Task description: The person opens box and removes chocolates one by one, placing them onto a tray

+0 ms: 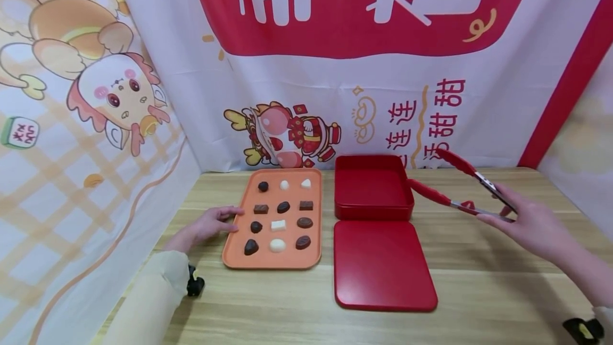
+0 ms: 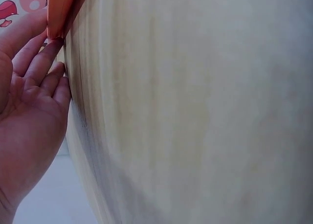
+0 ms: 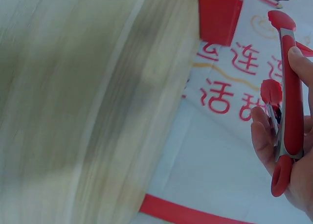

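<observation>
My left hand (image 1: 213,223) holds the left rim of an orange tray (image 1: 313,260), its fingertips and thumb at the edge. Several chocolates lie in rows on this tray, among them a white oval chocolate (image 1: 277,245), a dark heart-like chocolate (image 1: 251,247) and a brown rectangular chocolate (image 1: 261,209). My right hand (image 1: 527,220) grips red-tipped tongs (image 1: 460,206) in the air at the right. The tongs' arms are spread, with nothing between the tips. One tip overlaps the right wall of an open red box (image 1: 373,212) in the head view.
A flat red lid (image 1: 383,265) lies on the wooden table (image 1: 268,307), in front of the box. Printed cloth hangs behind the table as a backdrop (image 1: 287,79), and more printed cloth (image 1: 62,185) rises along the left side.
</observation>
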Motion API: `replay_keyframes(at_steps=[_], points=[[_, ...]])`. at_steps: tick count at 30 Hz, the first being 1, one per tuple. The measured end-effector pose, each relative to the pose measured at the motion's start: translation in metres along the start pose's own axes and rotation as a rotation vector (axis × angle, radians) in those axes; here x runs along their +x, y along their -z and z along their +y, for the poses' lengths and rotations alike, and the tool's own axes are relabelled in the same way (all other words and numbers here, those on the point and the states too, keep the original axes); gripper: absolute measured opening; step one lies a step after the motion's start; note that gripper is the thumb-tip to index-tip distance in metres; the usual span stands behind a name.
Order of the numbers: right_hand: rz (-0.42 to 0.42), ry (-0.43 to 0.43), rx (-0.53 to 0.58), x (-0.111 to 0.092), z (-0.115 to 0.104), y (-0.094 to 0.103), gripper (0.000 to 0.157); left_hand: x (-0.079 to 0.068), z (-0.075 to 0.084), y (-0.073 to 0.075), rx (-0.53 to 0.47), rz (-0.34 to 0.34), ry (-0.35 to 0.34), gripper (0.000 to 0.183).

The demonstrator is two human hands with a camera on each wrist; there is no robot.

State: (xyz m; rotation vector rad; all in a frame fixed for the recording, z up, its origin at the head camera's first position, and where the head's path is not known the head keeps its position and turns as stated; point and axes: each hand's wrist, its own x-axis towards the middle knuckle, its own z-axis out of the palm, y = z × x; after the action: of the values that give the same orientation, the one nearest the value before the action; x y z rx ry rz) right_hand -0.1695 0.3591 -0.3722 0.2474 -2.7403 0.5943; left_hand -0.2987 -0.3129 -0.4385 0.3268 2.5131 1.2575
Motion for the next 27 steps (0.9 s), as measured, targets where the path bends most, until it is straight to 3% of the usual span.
replay_keyframes(at_steps=[10,16,27], points=[[0.024,-0.12,-0.012,0.003,0.029,-0.008,0.069,-0.001,0.002,-0.001,0.008,0.003,0.0,0.051],[0.036,-0.124,-0.009,0.005,0.041,-0.012,0.065,-0.001,0.003,0.0,0.008,0.007,0.003,0.05],[-0.068,-0.158,0.059,0.012,0.054,-0.026,0.083,-0.001,0.003,-0.001,-0.025,-0.002,0.009,0.051]])
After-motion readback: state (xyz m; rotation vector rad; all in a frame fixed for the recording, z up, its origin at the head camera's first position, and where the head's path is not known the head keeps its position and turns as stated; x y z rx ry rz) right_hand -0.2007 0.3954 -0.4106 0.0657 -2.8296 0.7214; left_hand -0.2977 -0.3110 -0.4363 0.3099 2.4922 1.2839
